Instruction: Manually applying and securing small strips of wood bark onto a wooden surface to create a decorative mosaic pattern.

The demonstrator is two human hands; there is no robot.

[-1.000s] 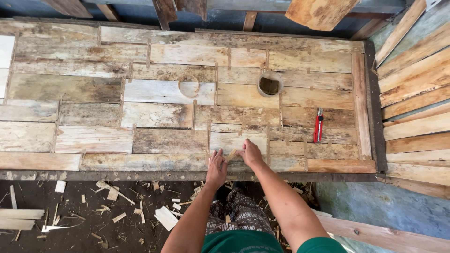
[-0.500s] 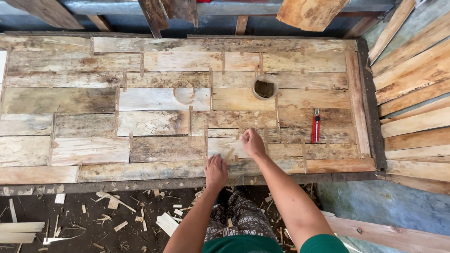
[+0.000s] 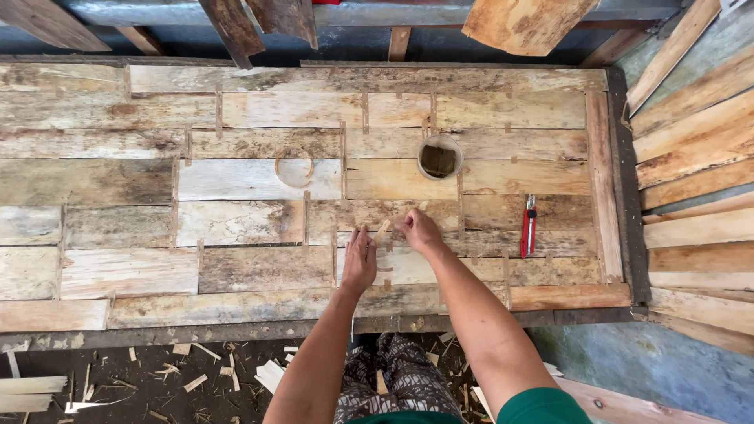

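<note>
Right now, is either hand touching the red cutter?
No. The red cutter lies alone on the boards, apart from the right hand and the left hand.

Floor: dark dirt (image 3: pixel 118 369) at my seven o'clock, littered with pale wood chips (image 3: pixel 271 375).
Side: stacked planks (image 3: pixel 699 196) at three o'clock.
Overhead edge: rough boards (image 3: pixel 526 23) at twelve, perhaps leaning.
Light: soft daylight.

your left hand (image 3: pixel 360 263) lies flat on a pale veneer sheet (image 3: pixel 408 267) in the patchwork, near the bench's 6 o'clock edge. at 1 o'clock from it, your right hand (image 3: pixel 420 232) pinches a thin, tilted wood sliver (image 3: pixel 382 232).
</note>
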